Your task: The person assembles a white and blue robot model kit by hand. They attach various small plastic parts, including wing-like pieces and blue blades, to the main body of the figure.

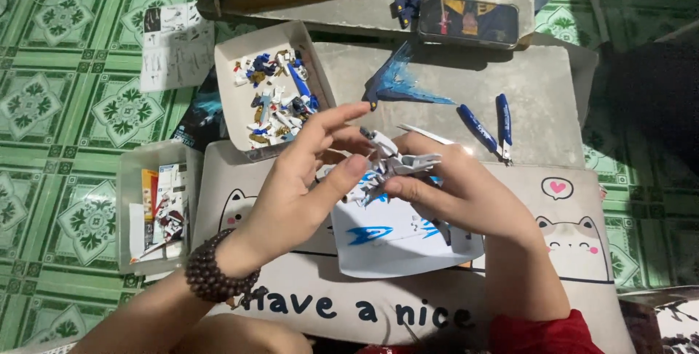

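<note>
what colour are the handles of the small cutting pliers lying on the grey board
Blue. The small metal cutting pliers with blue handles show best in the head view, right of both hands.

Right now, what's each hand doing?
Left hand: open, fingers spread, thumb touching the white model piece.
Right hand: closed on the white model piece.

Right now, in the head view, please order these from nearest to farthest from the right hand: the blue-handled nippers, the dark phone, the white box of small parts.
From the right hand:
1. Blue-handled nippers, just beyond it, to the right.
2. White box of small parts, up-left past the left hand.
3. Dark phone, at the far top.
</note>
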